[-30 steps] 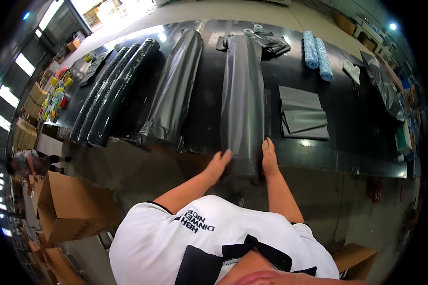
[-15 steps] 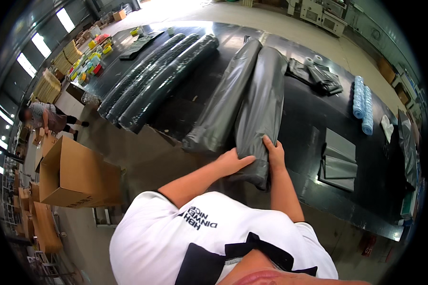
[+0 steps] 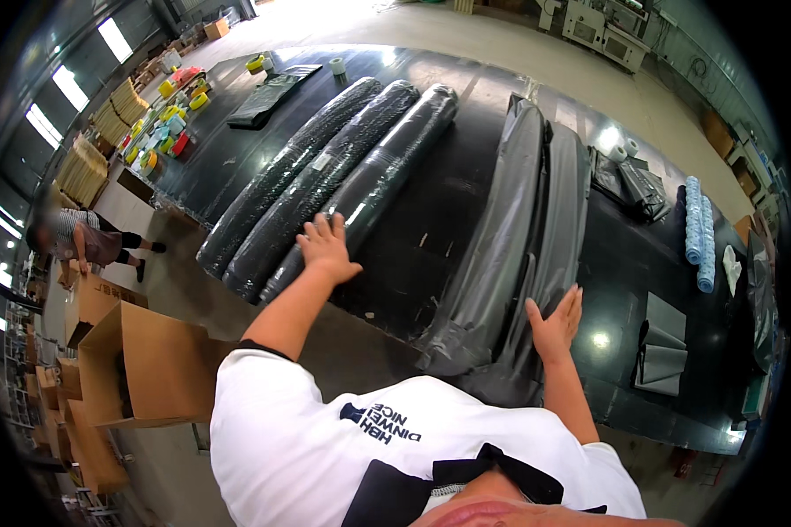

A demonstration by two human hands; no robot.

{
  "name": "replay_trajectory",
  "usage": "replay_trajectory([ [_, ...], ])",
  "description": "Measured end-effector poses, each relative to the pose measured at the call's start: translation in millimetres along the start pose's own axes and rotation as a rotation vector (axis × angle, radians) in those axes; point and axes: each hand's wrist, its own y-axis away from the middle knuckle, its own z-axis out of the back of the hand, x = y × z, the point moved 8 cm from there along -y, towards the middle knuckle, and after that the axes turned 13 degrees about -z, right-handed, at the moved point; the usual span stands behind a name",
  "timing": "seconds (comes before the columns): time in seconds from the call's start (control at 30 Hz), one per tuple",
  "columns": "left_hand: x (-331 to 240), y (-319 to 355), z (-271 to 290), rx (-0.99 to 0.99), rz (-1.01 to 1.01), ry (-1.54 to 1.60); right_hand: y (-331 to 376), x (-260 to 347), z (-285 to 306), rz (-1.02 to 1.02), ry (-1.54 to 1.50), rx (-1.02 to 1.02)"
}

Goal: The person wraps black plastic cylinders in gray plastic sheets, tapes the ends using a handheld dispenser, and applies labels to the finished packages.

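Observation:
Three long dark rolls in shiny clear wrap (image 3: 373, 198) lie side by side on the black table (image 3: 413, 255). Over the near part of the rightmost one is my left hand (image 3: 330, 250), its fingers spread; whether it touches the roll I cannot tell. To the right, two long rolls in dull grey plastic film (image 3: 501, 228) lie against each other, their near ends loose and crumpled at the table edge. Beside the right grey roll, my right hand (image 3: 556, 327) is stretched out, thumb apart, gripping nothing.
Folded grey sheets (image 3: 662, 342) and two blue patterned rolls (image 3: 699, 233) lie at right. Black folded plastic (image 3: 628, 180) is further back. Tape rolls (image 3: 163, 127) crowd the far left corner. An open cardboard box (image 3: 149, 364) stands left, with another person (image 3: 92, 237) beyond.
Both hands have let go of the right grey roll. My left hand has swung left to the shiny rolls; my right hand has opened and shifted right. The objects appear further right in view.

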Motion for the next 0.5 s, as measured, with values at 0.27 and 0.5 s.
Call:
replay_trajectory([
  [0.27, 5, -31, -108, 0.407, -0.147, 1.525, -4, 203, -181, -0.266, -0.695, 0.999],
  [0.5, -33, 31, -40, 0.088, -0.321, 1.166, 8, 211, -256, -0.618, -1.344, 1.117],
])
